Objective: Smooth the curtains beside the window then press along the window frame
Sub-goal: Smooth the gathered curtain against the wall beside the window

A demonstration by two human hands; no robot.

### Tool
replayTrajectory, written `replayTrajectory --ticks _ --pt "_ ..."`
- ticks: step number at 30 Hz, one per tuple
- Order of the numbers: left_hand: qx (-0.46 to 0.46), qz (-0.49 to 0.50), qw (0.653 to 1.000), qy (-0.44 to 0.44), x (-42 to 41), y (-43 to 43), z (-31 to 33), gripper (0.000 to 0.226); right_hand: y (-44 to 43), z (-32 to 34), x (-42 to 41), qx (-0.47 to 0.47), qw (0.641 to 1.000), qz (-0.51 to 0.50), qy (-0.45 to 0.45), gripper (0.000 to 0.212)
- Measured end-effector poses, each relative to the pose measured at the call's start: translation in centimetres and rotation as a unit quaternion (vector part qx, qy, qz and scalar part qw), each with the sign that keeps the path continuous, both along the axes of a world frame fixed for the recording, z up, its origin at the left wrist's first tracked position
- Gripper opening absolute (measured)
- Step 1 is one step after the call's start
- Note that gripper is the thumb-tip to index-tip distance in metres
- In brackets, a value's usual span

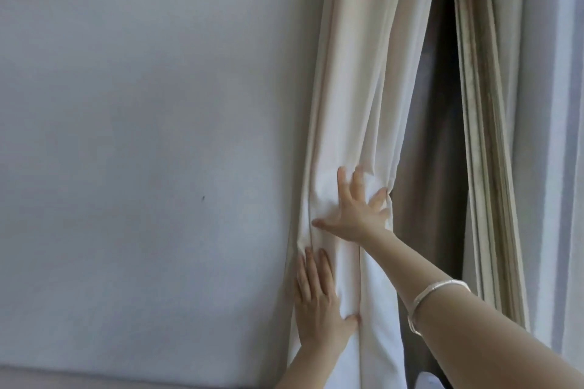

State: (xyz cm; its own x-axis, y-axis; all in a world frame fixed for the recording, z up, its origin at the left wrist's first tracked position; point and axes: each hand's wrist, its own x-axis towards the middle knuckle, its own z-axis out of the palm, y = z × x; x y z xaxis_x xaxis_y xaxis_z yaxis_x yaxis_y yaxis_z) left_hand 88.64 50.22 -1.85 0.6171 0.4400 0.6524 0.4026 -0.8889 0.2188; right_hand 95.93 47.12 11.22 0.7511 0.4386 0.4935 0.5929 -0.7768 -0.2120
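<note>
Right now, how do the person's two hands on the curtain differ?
The right hand sits higher on the cream curtain, fingers spread wide; the left hand sits lower, fingers close together and pointing up. The right hand reaches toward the curtain's window-side edge; the left hand presses its wall-side edge. Only the right arm wears a silver bangle. Both lie flat, palm down, on the fabric.

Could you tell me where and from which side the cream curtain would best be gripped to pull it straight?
Probably the free right-hand edge of the cream curtain, just above the right hand, coming from the right, where a dark gap opens behind it. There the folds bunch into one narrow bundle that fingers could close around. The left edge lies against the wall under the flat left hand, leaving little to pinch.
</note>
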Motion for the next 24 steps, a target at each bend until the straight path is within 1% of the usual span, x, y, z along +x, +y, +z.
replayTrajectory --ticks 2,4,6,7,9,11,14,15,17,19,22,24 --pt "0.000 0.001 1.000 0.012 0.9 0.2 -0.3 0.119 0.6 -0.7 0.3 0.000 1.000 -0.016 -0.013 0.108" --pt "-0.006 0.002 1.000 0.002 1.4 0.2 -0.4 0.121 0.7 -1.1 0.5 -0.013 0.999 -0.024 -0.018 0.109" --pt "-0.016 -0.020 1.000 -0.001 2.2 0.5 -0.6 0.123 0.2 -0.9 0.5 -0.024 0.999 -0.023 -0.020 0.109" --pt "-0.007 -0.020 1.000 0.006 2.5 1.0 -0.6 0.121 0.0 -0.7 0.5 -0.031 0.999 -0.020 -0.022 0.109" --pt "0.036 -0.008 0.999 -0.015 2.8 1.7 -0.8 0.118 -0.6 -0.5 0.4 -0.053 0.998 -0.014 -0.029 0.107" --pt "0.021 -0.025 0.999 0.005 2.5 2.0 -0.9 0.117 -1.3 -0.1 0.3 -0.060 0.998 -0.002 -0.025 0.103" --pt "0.002 -0.041 0.999 0.004 1.7 1.8 -0.8 0.117 -2.3 0.4 -0.3 -0.061 0.998 0.009 -0.021 0.096" --pt "-0.012 -0.055 0.998 0.019 1.5 1.8 -1.1 0.115 -2.6 0.3 -0.7 -0.056 0.998 0.012 -0.017 0.094" --pt "-0.022 -0.059 0.997 0.045 0.4 1.8 -1.4 0.111 -3.1 0.0 -1.7 -0.042 0.999 0.019 -0.001 0.093" --pt "-0.027 -0.064 0.997 0.043 -1.1 1.1 -1.4 0.111 -3.5 -0.4 -2.9 -0.031 0.999 0.017 0.005 0.092" --pt "0.008 -0.045 0.999 0.020 -4.2 -0.7 -1.1 0.117 -4.3 -0.5 -5.3 -0.031 0.999 0.008 0.009 0.090" --pt "0.033 -0.034 0.999 0.006 -6.2 -1.7 -0.9 0.115 -5.1 -0.6 -7.2 -0.034 0.999 0.000 0.017 0.089"
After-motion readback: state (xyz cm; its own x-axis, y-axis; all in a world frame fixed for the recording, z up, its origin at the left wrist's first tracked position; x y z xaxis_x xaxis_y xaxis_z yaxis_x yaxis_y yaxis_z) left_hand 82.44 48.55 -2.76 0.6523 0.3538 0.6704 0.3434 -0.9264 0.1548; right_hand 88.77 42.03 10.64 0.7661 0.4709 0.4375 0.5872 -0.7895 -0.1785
